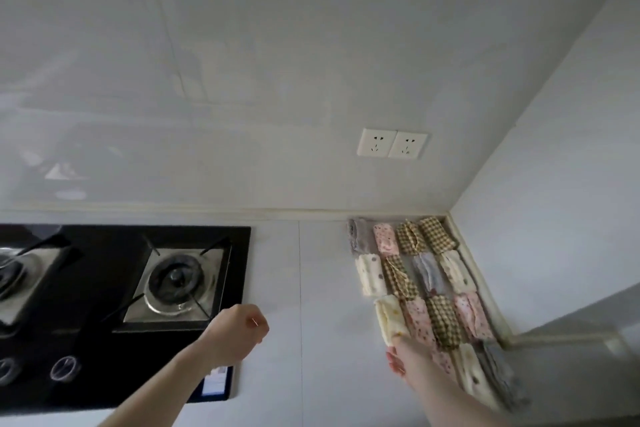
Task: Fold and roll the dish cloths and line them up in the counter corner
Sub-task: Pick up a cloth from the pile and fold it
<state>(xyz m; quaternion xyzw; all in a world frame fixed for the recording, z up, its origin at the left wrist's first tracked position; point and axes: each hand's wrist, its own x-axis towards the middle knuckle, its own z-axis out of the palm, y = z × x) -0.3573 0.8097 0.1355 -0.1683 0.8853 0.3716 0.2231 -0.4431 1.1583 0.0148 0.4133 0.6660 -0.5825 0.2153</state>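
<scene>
Several rolled dish cloths (420, 274) lie in tight rows in the counter corner at the right: brown checked, pink flowered, cream dotted and grey ones. At the left end of the third row lies a cream rolled cloth (389, 317). My right hand (407, 357) is at its near end and grips it, with the fingers mostly hidden behind the hand. My left hand (242, 329) hovers over the counter by the stove's right edge, fingers curled into a fist with nothing in it.
A black gas stove (104, 288) with two burners and knobs fills the left of the white counter (311, 288). Walls meet at the corner (450, 215) behind the cloths. A double socket (393, 143) sits on the back wall.
</scene>
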